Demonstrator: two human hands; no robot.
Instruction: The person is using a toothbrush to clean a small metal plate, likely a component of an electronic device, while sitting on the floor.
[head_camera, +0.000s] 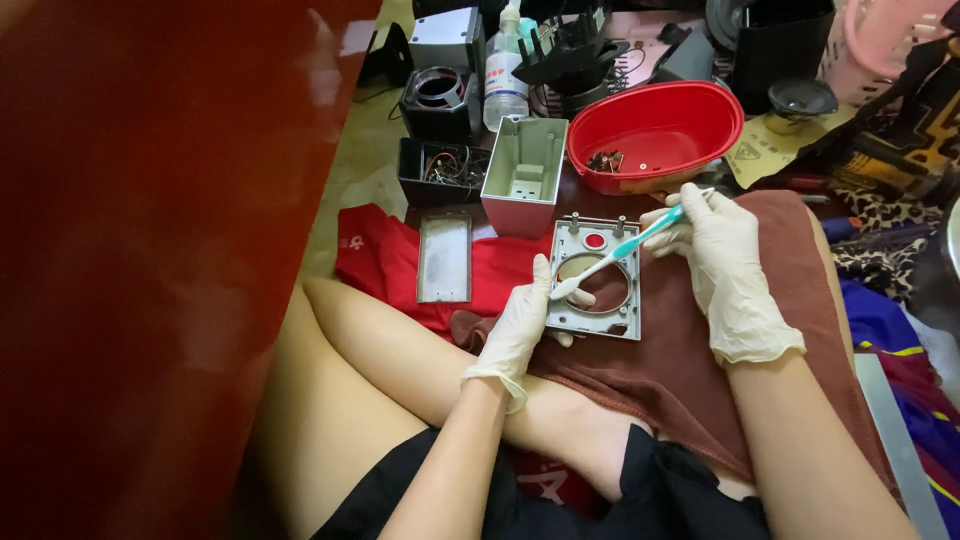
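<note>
Head view: toothbrush gripped in right hand.

The panel lay on a towel spread over the person's lap. The left hand gripped its left edge; the right hand was at its right, holding a toothbrush across it. Behind the panel stood an open housing, with a basin to its right. A flat plate lay left of the panel on a cloth.
</note>
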